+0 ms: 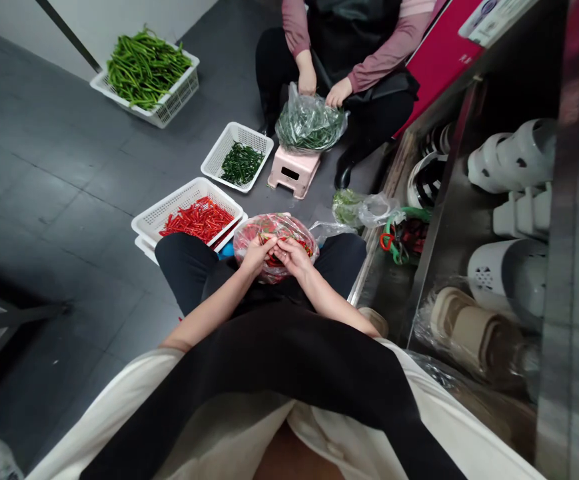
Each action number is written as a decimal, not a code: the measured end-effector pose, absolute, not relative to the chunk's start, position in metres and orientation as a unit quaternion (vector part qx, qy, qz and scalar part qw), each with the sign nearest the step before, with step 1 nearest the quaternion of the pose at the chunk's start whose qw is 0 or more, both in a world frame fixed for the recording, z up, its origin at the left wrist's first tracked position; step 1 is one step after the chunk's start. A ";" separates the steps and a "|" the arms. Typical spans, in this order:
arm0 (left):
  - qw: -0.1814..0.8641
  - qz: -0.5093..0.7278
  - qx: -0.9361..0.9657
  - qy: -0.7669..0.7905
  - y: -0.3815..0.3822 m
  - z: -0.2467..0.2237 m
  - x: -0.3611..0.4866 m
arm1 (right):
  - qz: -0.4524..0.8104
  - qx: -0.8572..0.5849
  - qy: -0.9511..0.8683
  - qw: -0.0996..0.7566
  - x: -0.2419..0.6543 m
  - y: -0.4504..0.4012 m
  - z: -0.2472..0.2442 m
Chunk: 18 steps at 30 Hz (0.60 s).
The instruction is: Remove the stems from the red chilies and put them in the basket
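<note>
Grey tiled floor, pale wall, metal shelving.

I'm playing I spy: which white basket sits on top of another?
The red-pepper basket, by the near person's left knee. The green-pepper basket and stalk basket stand on the floor.

Dark grey tiled floor bearing a white basket of long green stems, a smaller white basket of green chillies, two stacked white trays, the upper containing red chillies, and a pink stool. Upon the stool rests a clear bag of slender green pods.
</note>
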<state>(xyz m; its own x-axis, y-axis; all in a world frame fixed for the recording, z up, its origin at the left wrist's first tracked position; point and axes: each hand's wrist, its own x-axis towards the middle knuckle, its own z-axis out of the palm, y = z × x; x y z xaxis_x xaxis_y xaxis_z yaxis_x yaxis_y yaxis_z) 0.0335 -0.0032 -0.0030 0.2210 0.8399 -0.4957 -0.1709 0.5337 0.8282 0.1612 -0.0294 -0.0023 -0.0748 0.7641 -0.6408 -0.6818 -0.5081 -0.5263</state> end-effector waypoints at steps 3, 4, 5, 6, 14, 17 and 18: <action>0.706 0.348 0.335 0.518 0.001 -0.004 0.030 | 0.706 -0.499 -0.055 0.500 0.160 -0.032 -0.007; 0.703 0.343 0.341 0.521 0.002 -0.004 0.029 | 0.694 -0.517 -0.064 0.498 0.161 -0.032 -0.009; 0.701 0.338 0.349 0.522 0.002 -0.004 0.029 | 0.681 -0.538 -0.078 0.492 0.162 -0.032 -0.011; 0.698 0.331 0.359 0.523 0.002 -0.003 0.028 | 0.665 -0.561 -0.101 0.483 0.162 -0.031 -0.012; 0.564 0.236 0.589 0.529 0.000 -0.008 0.018 | 0.320 -0.684 -0.622 0.207 0.177 -0.031 -0.010; 0.549 0.187 0.616 0.534 0.009 -0.020 0.015 | 0.375 -0.711 -0.567 0.179 0.184 -0.029 -0.010; 0.552 0.169 0.618 0.533 0.010 -0.021 0.014 | 0.423 -0.719 -0.510 0.213 0.185 -0.028 -0.010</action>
<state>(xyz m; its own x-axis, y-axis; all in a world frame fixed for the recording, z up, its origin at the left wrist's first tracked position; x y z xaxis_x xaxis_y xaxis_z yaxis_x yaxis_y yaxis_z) 0.0144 0.0099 -0.0215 0.3747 0.8456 -0.3802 0.4727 0.1785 0.8629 0.1848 -0.0278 -0.0103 0.1230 0.9121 -0.3911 0.5524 -0.3903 -0.7365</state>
